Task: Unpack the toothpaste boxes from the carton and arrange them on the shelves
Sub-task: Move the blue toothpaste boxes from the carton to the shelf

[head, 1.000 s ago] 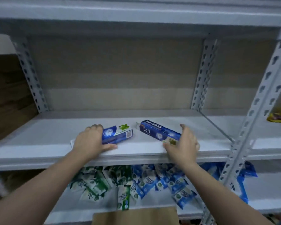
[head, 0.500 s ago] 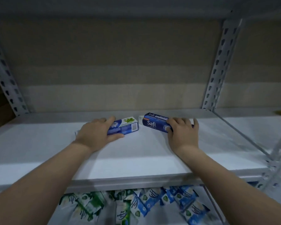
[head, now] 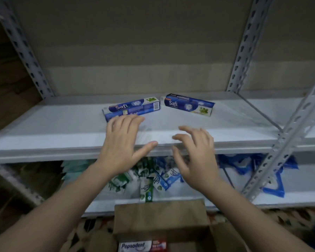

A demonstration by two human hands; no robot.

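Two blue and white Safi toothpaste boxes lie end to end at the back of the white shelf (head: 62, 128): the left box (head: 133, 108) and the right box (head: 188, 104). My left hand (head: 122, 142) hovers just in front of the left box, fingers spread and holding nothing. My right hand (head: 195, 155) hangs over the shelf's front edge, fingers loosely bent and empty. The brown carton (head: 160, 217) stands open at the bottom of the view, with a Pepsodent box (head: 140, 246) showing inside it.
The lower shelf (head: 298, 180) holds a heap of green, white and blue sachets (head: 149, 177) and blue packets (head: 273, 186). Perforated grey uprights (head: 287, 128) frame the bay on the right and an upright (head: 24, 50) on the left. A patterned floor shows around the carton.
Both hands have let go of the Safi boxes and drawn back toward the shelf's front edge. The view has tilted down, bringing the carton into sight.
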